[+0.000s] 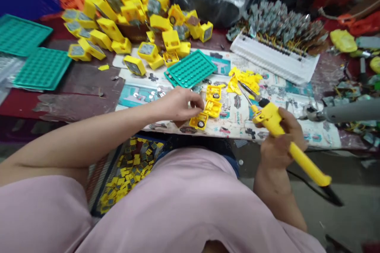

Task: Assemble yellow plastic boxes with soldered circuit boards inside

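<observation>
My right hand is closed round the yellow handle of a soldering iron; its metal tip points up-left toward a small heap of yellow plastic bits. My left hand rests on the printed paper, fingers curled and pinching at a yellow plastic case. Two more open yellow cases lie just beyond it in a short row. What the fingertips pinch is too small to make out.
A green grid tray lies behind the cases, with two more green trays at far left. A big pile of yellow boxes fills the back. A white rack of wired parts stands right. A bin of small yellow pieces sits below the table edge.
</observation>
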{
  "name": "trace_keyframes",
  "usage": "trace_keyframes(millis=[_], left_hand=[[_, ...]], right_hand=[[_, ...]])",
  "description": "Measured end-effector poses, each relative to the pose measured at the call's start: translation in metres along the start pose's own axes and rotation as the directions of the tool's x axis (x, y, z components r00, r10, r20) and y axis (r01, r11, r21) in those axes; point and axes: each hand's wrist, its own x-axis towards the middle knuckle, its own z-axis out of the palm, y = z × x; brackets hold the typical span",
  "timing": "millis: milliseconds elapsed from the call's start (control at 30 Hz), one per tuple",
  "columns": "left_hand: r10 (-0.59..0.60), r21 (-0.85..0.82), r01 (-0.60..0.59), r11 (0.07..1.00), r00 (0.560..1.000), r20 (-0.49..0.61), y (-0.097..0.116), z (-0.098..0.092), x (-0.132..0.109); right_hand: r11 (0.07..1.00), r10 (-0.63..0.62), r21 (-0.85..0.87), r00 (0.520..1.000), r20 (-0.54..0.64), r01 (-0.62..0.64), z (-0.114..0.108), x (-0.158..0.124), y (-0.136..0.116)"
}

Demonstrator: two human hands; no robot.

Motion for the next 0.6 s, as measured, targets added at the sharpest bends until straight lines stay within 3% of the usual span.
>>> trace_keyframes(millis=[100,200,300,467,600], left_hand=[[-0.068,-0.121,0.069,0.990,0.998,0.008,-0.006,0.001,0.003],[-0.084,-0.006,0.084,0.996,0.996,-0.037,-0.004,0.005,0.009],[-0.011,0.154,0.023,0.988,0.997,-0.079,-0.001,0.010,0.017],[0.020,0.328,0.001,0.945,0.998,-0.060,0.002,0.015,0.027],[-0.013,0.337,0.025,0.941,0.999,-0.038,0.002,0.014,0.030]], right_hand=[[0.977,0.175,0.140,0.978,-0.115,-0.159,0.005,0.005,-0.005],[0.967,0.225,0.127,0.974,-0.021,-0.220,0.005,0.008,-0.014],[0.993,0.109,0.027,0.989,0.104,-0.112,0.000,0.007,-0.021],[0.971,-0.155,-0.158,0.975,0.156,0.180,-0.011,0.005,-0.018],[0.955,-0.172,-0.190,0.947,0.272,0.227,-0.017,0.006,-0.018]])
